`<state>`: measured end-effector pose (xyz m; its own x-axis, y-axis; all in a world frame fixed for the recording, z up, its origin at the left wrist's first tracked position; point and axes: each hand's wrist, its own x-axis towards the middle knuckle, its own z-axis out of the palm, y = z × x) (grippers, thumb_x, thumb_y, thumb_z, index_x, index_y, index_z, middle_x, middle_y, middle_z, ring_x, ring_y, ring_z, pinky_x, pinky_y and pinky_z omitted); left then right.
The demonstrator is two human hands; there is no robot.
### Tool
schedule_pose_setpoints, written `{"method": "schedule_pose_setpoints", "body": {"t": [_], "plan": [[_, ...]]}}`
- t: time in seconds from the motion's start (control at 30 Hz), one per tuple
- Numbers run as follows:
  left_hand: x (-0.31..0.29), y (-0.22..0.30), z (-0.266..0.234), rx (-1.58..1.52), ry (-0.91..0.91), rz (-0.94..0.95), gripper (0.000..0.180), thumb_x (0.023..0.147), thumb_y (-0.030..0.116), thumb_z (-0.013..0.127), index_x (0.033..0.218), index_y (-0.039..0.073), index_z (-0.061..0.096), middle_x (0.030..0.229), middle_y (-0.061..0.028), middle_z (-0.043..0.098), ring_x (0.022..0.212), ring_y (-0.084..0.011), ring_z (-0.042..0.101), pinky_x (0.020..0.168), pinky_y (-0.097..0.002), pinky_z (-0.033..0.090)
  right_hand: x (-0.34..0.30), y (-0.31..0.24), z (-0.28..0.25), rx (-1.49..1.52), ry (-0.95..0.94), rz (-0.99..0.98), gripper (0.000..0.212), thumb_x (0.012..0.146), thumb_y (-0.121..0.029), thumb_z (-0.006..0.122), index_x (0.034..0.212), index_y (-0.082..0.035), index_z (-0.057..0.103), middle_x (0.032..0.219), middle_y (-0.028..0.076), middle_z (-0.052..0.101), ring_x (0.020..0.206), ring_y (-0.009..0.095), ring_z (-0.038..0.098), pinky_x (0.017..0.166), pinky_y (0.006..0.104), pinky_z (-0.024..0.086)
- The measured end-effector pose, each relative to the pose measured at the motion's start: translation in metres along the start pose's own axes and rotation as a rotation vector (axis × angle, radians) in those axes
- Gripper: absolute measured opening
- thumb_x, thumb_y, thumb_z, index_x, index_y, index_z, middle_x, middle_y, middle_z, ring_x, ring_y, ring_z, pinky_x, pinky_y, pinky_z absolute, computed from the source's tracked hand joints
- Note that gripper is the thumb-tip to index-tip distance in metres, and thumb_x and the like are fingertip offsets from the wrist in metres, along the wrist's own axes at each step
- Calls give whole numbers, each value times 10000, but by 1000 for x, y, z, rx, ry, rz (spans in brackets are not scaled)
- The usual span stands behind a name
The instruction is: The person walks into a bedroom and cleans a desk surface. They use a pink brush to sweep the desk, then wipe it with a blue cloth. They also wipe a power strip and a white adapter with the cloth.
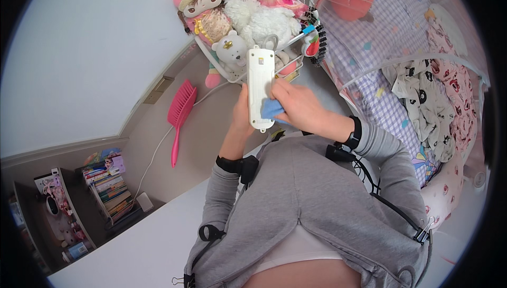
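A long white power strip (259,79) is held upright in front of me, its screwed underside facing me and a small tab at each end. My left hand (242,111) grips it along its left edge, fingers partly hidden behind it. In my right hand (298,103) a blue cloth (272,109) is bunched, pressed against the lower right part of the strip. A pink hairbrush (182,109) lies to the left of the strip.
Beyond my hands, a white wire basket (240,81) holds dolls and plush toys, including a white bear (231,50). A bed with checked bedding (369,98) is at right. Books (111,190) stand at lower left, near a white cable (149,166).
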<state>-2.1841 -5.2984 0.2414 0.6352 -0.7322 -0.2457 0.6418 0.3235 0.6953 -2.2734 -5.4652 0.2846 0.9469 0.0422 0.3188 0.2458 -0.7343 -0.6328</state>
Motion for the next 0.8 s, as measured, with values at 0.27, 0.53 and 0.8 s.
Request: {"method": "schedule_pose_setpoints", "body": {"t": [0.27, 0.53, 0.8], "plan": [[4, 8, -13, -32, -346, -128, 568, 1078, 458, 209, 1358, 50, 488, 1230, -90, 623, 1066, -180, 641, 891, -337, 540, 19, 18, -16, -101, 123, 86, 421, 735, -198, 763, 1021, -77, 478, 970, 127, 547, 849, 356, 622, 672, 443, 495], [4, -1, 1, 108, 126, -143, 557, 1073, 457, 246, 1341, 33, 490, 1109, -133, 673, 950, -202, 683, 808, -349, 572, 20, 10, -4, -65, 123, -5, 411, 722, -154, 756, 1023, -85, 485, 978, 133, 546, 863, 358, 617, 690, 443, 496], [-4, -5, -10, 185, -91, -199, 588, 1078, 453, 213, 1353, 20, 501, 1146, -114, 666, 933, -174, 676, 805, -320, 564, 48, 43, -16, -115, 239, 168, 403, 726, -172, 763, 1026, -85, 508, 994, 125, 556, 870, 350, 620, 720, 439, 502]]}}
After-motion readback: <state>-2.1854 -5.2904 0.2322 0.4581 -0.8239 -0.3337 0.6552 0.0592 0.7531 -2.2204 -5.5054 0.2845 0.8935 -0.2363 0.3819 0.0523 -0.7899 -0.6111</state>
